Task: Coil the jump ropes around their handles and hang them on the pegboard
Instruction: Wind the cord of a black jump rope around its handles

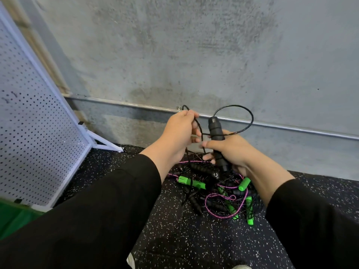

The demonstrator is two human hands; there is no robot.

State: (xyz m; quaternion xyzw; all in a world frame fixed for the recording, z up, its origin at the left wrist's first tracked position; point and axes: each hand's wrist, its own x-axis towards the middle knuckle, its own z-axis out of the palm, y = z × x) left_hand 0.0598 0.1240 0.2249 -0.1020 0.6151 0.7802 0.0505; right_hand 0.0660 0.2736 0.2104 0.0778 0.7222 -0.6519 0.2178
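**Black rope in hand, the pile still waiting on the floor**

The white pegboard (37,121) leans at the floor's left edge, against the concrete wall (194,55), with nothing visibly hung on it. On the speckled floor (184,239), near the wall, lies a tangled pile of jump ropes (219,193): black and green handles, purple and black cords.

Held above that pile, the right hand (233,150) has its grip clenched round the black handle (217,140), upright, its cord end up. The left hand (180,133) pinches the thin black cord (250,117), which arcs in a springy loop behind the handle.

The cord looks light, slick and stiff enough to spring open, so each turn likely needs tension. The ribbed handle probably offers the surest hold.
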